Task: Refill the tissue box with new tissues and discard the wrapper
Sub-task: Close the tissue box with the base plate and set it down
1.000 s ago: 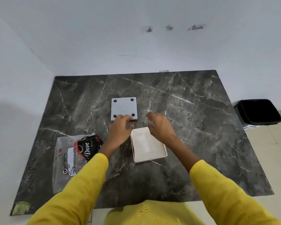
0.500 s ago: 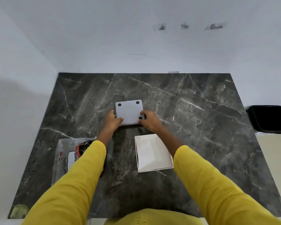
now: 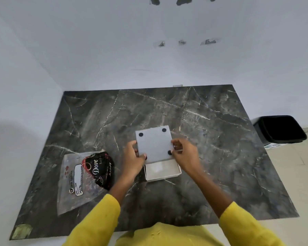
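I hold a flat grey square panel (image 3: 154,144) with black round feet at its corners, tilted up above the table. My left hand (image 3: 133,158) grips its left edge and my right hand (image 3: 186,155) grips its right edge. Just below the panel, an open white tissue box (image 3: 163,172) rests on the dark marble table (image 3: 212,157), with white tissue visible inside. A clear plastic wrapper (image 3: 82,178) with a black and red label lies on the table to the left of my left forearm.
A black waste bin (image 3: 281,129) stands on the floor off the table's right edge. White walls close the table in at the back and left. A worn greenish patch (image 3: 22,230) marks the table's near left corner.
Both hands took hold of the grey panel where it lay farther back on the table and lifted it toward me, over the open white box. The wrapper stayed put.
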